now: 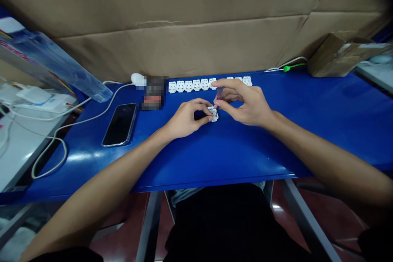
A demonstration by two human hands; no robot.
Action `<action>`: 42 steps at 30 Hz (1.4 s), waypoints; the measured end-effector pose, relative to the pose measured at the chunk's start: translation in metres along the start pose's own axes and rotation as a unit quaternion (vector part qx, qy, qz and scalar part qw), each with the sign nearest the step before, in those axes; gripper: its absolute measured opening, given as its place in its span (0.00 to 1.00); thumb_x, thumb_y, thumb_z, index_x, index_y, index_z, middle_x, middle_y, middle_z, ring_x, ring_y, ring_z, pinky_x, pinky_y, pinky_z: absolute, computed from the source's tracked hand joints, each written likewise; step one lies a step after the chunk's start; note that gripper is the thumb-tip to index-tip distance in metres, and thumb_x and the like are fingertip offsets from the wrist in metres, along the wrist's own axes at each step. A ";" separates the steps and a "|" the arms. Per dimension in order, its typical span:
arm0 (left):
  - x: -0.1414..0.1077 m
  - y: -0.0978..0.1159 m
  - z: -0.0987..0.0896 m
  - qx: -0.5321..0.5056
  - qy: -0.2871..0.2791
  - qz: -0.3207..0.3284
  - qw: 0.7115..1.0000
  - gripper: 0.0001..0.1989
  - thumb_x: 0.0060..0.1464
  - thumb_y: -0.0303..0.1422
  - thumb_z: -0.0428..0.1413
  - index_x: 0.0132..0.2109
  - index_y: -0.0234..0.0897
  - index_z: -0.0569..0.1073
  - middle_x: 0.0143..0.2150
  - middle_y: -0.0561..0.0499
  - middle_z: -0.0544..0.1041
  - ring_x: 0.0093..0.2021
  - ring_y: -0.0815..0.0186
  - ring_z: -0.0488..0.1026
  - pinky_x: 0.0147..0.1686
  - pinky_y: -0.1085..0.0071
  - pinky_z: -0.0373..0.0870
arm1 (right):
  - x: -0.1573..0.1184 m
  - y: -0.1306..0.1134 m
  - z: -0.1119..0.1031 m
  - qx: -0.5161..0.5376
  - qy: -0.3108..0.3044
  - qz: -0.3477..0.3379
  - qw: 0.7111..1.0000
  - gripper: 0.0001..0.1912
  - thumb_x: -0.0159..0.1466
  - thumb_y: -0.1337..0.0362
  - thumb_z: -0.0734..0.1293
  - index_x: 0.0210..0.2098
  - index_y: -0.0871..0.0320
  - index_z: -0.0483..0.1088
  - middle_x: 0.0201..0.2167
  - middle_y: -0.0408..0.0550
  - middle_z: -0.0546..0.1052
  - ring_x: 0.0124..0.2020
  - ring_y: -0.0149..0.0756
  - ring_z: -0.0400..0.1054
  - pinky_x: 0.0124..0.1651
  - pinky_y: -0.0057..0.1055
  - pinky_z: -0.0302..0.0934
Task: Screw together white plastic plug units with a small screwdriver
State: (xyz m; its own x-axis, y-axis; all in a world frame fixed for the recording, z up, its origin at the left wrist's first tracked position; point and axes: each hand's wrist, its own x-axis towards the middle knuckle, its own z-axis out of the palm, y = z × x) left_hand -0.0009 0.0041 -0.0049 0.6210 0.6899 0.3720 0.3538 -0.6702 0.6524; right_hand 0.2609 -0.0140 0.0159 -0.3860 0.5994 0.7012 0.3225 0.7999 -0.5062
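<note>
Two pinches: left hand (pixel 186 119) and right hand (pixel 244 102) at white connector (pixel 213 114)

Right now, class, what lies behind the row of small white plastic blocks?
Brown cardboard sheeting stands behind the white blocks, along the blue table's back edge. The right hand covers part of the row, hiding that stretch.

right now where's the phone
In the head view, the phone lies on the blue table, left of the left hand, with a white cable curving past on its left.
</note>
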 end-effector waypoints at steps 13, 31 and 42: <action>-0.001 -0.001 0.001 -0.004 -0.001 0.001 1.000 0.04 0.71 0.34 0.68 0.46 0.43 0.89 0.59 0.46 0.89 0.58 0.54 0.88 0.67 0.52 0.81 | -0.003 0.000 0.004 0.031 0.013 0.068 0.997 0.27 0.77 0.54 0.75 0.72 0.50 0.72 0.46 0.46 0.90 0.41 0.40 0.90 0.44 0.33 0.86; -0.001 0.003 0.005 -0.004 0.015 -0.026 1.000 0.03 0.70 0.33 0.70 0.47 0.44 0.90 0.59 0.46 0.89 0.58 0.54 0.88 0.69 0.49 0.79 | -0.002 0.002 0.004 0.022 0.011 0.045 0.999 0.23 0.79 0.52 0.74 0.70 0.47 0.73 0.45 0.43 0.85 0.38 0.35 0.87 0.40 0.31 0.86; -0.001 0.003 0.005 -0.002 0.020 -0.021 1.000 0.03 0.69 0.34 0.69 0.46 0.44 0.89 0.57 0.47 0.90 0.60 0.54 0.88 0.68 0.52 0.80 | -0.003 0.004 0.007 -0.010 0.038 0.035 0.999 0.27 0.76 0.50 0.77 0.69 0.50 0.71 0.39 0.42 0.91 0.33 0.37 0.89 0.35 0.30 0.83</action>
State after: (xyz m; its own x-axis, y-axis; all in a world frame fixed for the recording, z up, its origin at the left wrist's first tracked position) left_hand 0.0028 -0.0001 -0.0064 0.5780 0.7273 0.3701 0.3758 -0.6398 0.6703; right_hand 0.2573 -0.0126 0.0077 -0.2949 0.6486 0.7017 0.3635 0.7553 -0.5453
